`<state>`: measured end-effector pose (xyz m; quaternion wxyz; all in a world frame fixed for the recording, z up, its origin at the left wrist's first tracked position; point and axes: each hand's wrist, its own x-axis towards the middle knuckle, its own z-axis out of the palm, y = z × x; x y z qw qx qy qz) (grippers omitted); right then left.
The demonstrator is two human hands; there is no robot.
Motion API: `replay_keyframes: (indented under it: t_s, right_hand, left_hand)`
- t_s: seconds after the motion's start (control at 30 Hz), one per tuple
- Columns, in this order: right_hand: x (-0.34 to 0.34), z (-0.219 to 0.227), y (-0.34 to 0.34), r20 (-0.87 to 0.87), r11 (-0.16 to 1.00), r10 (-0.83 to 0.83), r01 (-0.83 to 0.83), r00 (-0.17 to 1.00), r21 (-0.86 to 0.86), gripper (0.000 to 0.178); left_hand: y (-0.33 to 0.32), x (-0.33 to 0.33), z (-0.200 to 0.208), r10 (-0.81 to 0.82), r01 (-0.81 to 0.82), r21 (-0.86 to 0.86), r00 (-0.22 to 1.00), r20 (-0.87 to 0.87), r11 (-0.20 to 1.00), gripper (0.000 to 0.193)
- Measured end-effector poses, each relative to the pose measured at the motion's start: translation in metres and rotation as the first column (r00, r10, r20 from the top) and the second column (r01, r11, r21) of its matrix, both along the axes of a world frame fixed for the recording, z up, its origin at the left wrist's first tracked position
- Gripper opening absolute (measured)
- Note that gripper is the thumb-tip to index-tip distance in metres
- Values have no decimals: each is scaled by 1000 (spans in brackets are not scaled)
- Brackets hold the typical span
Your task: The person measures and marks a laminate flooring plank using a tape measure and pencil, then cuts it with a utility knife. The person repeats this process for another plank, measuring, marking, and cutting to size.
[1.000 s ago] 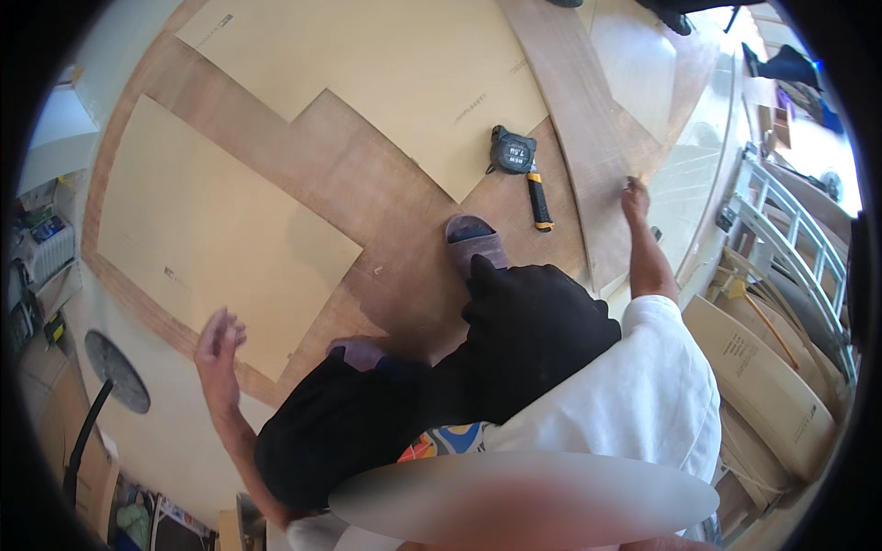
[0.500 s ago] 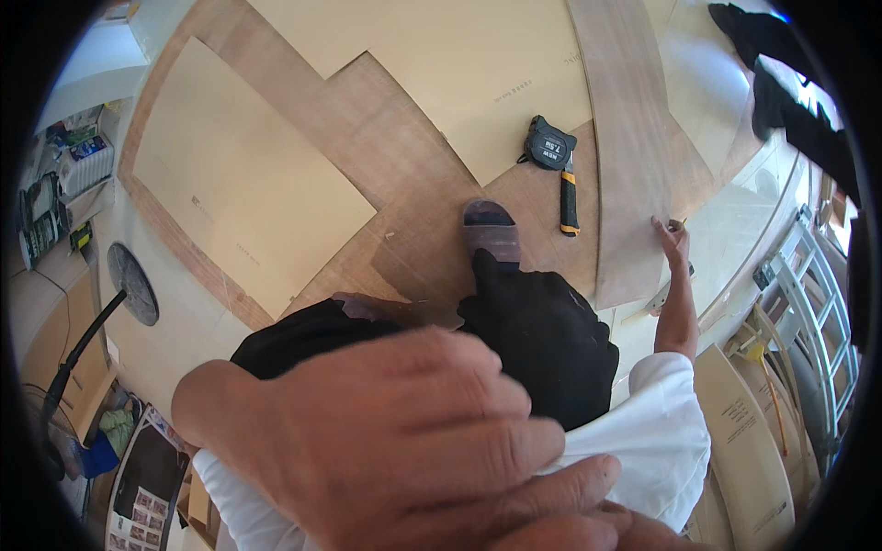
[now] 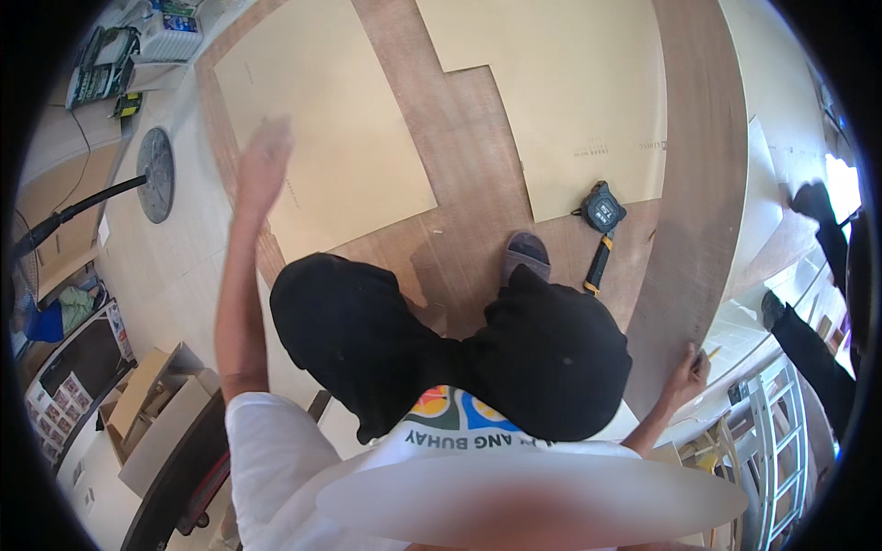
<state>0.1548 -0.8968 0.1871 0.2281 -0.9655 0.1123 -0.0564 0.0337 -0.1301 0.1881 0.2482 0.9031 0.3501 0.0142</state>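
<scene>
My left hand [image 3: 265,170] is raised over the left cream-coloured sheet [image 3: 340,138], its fingers smeared by motion. On the right, my right hand [image 3: 685,376] is closed at the edge of a long brown plywood strip [image 3: 694,184], near its close end. A thin yellowish pencil [image 3: 714,353] pokes out from its fingers. A black tape measure [image 3: 603,208] lies left of the strip. Just below it is a tool with a black and yellow handle [image 3: 599,264], its upper end hidden under the tape measure.
More plywood [image 3: 478,174] and another cream sheet [image 3: 588,101] cover the floor before my slippered foot [image 3: 526,255]. A round-based stand [image 3: 156,174] and an open carton [image 3: 161,422] are at left. At right are a metal ladder [image 3: 781,441] and another person's dark-clad legs [image 3: 808,340].
My left hand has swung from close before the camera out to the far left. My right hand and the plywood strip sit nearer to me, with a wider gap to the tape measure.
</scene>
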Motion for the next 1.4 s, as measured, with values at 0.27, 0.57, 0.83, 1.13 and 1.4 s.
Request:
replay_keyframes:
  t_s: [0.27,0.57,0.83,1.13,1.4]
  right_hand:
    - [42,91,89,53,952,229,-212,972,-220,35]
    - [169,83,307,-98,822,567,-569,818,7,55]
    - [81,-52,474,-188,855,505,-458,842,244,43]
    - [-43,-123,506,-149,848,438,-352,887,396,42]
    - [-70,-155,502,-55,802,459,-387,887,454,40]
  left_hand:
    - [-26,-148,-145,-48,72,186,990,-133,980,61]
    - [9,-191,-195,407,-381,224,910,-79,897,82]
    - [61,-189,-221,550,-547,111,835,-3,830,94]
    - [77,-153,-209,435,-428,82,893,-114,900,101]
    - [93,-162,-216,339,-323,108,911,-233,940,99]
